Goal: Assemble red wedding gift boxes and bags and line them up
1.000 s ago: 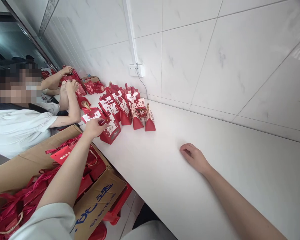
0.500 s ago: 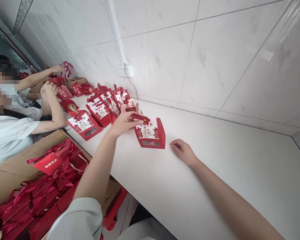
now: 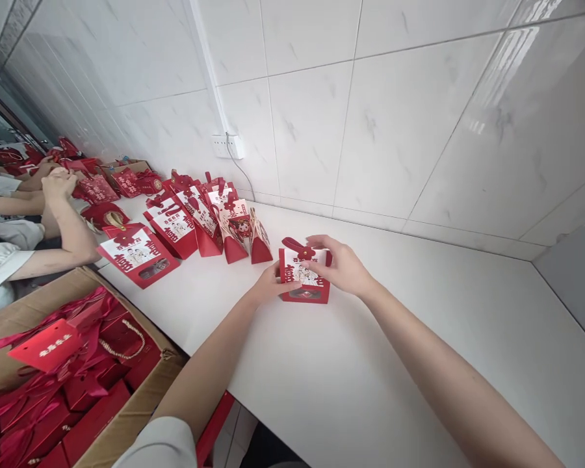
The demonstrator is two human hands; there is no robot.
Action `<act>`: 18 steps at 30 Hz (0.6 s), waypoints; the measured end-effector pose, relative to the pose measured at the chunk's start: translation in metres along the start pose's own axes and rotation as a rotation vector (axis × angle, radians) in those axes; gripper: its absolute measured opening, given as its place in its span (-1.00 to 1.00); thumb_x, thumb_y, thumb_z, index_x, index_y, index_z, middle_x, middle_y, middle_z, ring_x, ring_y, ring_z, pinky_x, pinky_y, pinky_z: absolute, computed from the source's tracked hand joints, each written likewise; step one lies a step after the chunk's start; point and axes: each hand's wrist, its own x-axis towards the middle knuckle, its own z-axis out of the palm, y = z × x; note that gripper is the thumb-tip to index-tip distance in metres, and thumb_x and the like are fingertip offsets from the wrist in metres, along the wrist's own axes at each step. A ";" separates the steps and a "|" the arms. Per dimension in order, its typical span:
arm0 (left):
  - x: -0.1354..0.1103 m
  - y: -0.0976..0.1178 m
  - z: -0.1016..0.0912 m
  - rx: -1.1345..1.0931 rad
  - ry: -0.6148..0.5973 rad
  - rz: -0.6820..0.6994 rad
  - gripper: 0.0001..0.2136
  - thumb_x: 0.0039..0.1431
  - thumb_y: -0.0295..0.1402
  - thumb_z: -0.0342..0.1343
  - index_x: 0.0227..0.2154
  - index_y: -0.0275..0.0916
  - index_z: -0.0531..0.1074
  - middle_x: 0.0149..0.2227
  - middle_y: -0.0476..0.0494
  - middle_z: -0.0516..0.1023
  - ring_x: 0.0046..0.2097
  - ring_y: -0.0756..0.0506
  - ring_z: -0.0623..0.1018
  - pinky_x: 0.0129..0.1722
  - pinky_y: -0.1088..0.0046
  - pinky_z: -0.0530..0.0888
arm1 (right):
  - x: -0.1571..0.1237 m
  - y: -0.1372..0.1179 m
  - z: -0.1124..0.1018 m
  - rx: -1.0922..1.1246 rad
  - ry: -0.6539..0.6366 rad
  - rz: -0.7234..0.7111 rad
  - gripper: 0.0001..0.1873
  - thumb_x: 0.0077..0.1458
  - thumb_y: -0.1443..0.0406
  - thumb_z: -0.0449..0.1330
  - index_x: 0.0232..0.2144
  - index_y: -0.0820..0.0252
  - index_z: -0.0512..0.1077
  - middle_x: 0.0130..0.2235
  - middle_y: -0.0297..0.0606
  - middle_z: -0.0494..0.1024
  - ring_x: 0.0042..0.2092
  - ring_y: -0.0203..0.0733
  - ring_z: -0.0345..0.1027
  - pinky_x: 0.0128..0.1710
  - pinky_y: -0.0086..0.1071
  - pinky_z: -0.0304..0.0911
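A red gift box (image 3: 306,276) with a white printed front, a small clear window and a ribbon loop on top stands upright on the white table (image 3: 370,364). My left hand (image 3: 269,284) grips its lower left side, thumb across the front. Around its upper right side is my right hand (image 3: 338,263), with the thumb on the front near the red flower and the fingers behind the top edge. Some of those fingers are hidden by the box.
Several similar gift boxes (image 3: 175,224) stand to the left. A cardboard carton (image 3: 160,370) full of red boxes and ribbons is at lower left. Co-workers' arms (image 3: 65,221) rest at the far left. A tiled wall (image 3: 312,130) with a socket strip (image 3: 227,146) bounds the back.
My left hand has let go of the ribbon loop and moved down to the box's side. My right hand has come from the table onto the box, which now stands on the table.
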 end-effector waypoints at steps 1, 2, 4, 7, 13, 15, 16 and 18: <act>0.001 0.000 0.002 -0.001 -0.006 0.000 -0.36 -0.14 -0.18 0.39 0.05 -0.23 0.37 0.05 -0.26 0.52 0.05 -0.28 0.52 0.06 0.12 0.46 | 0.008 -0.005 0.000 -0.014 -0.054 0.001 -0.64 0.07 0.08 0.27 -0.09 0.04 0.45 -0.09 -0.25 0.57 -0.08 -0.07 0.44 -0.08 -0.20 0.31; 0.002 -0.001 0.003 0.001 -0.007 0.000 -0.36 -0.14 -0.18 0.39 0.05 -0.23 0.37 0.05 -0.25 0.52 0.05 -0.27 0.53 0.06 0.12 0.46 | 0.015 -0.008 0.000 -0.008 -0.093 0.006 -0.73 0.10 0.08 0.23 -0.18 0.06 0.49 -0.16 -0.27 0.59 -0.16 -0.10 0.46 -0.15 -0.23 0.32; 0.003 -0.002 0.004 0.010 -0.006 -0.004 -0.37 -0.13 -0.17 0.38 0.04 -0.25 0.37 0.04 -0.26 0.53 0.05 -0.27 0.53 0.07 0.12 0.46 | 0.024 -0.012 0.001 0.043 -0.113 0.009 -0.78 0.13 0.11 0.19 -0.33 0.10 0.50 -0.29 -0.30 0.59 -0.26 -0.16 0.46 -0.24 -0.28 0.32; 0.002 -0.002 0.003 0.023 0.006 -0.017 -0.37 -0.13 -0.16 0.39 0.02 -0.26 0.38 0.03 -0.26 0.54 0.03 -0.27 0.54 0.06 0.11 0.46 | 0.029 -0.012 -0.003 0.102 -0.088 0.026 -0.77 0.10 0.13 0.20 -0.44 0.16 0.43 -0.40 -0.32 0.56 -0.35 -0.20 0.43 -0.35 -0.34 0.29; 0.000 0.002 0.007 0.051 -0.001 -0.031 -0.38 -0.12 -0.18 0.38 0.03 -0.24 0.38 0.03 -0.28 0.53 0.04 -0.30 0.53 0.04 0.10 0.48 | 0.025 -0.007 -0.016 0.107 -0.110 0.053 -0.67 0.06 0.07 0.22 -0.55 0.17 0.38 -0.48 -0.31 0.52 -0.44 -0.23 0.36 -0.48 -0.38 0.21; 0.000 0.002 0.009 0.059 0.003 -0.033 -0.38 -0.11 -0.18 0.38 0.04 -0.23 0.37 0.03 -0.27 0.53 0.04 -0.31 0.52 0.03 0.10 0.48 | 0.025 -0.006 -0.018 0.116 -0.111 0.060 -0.65 0.05 0.04 0.23 -0.57 0.17 0.40 -0.50 -0.31 0.52 -0.47 -0.24 0.34 -0.51 -0.39 0.19; 0.001 0.002 0.010 0.057 0.005 -0.034 -0.38 -0.11 -0.18 0.38 0.04 -0.22 0.37 0.03 -0.26 0.53 0.05 -0.30 0.52 0.04 0.09 0.48 | 0.025 -0.006 -0.018 0.111 -0.109 0.066 -0.65 0.04 0.04 0.23 -0.57 0.17 0.41 -0.51 -0.31 0.52 -0.48 -0.25 0.33 -0.52 -0.39 0.18; 0.001 0.001 0.011 0.042 0.004 -0.035 -0.39 -0.10 -0.19 0.37 0.05 -0.21 0.36 0.04 -0.25 0.53 0.06 -0.30 0.52 0.05 0.09 0.47 | 0.025 -0.006 -0.018 0.086 -0.097 0.074 -0.65 0.02 0.04 0.24 -0.59 0.17 0.43 -0.54 -0.32 0.51 -0.51 -0.26 0.31 -0.55 -0.40 0.14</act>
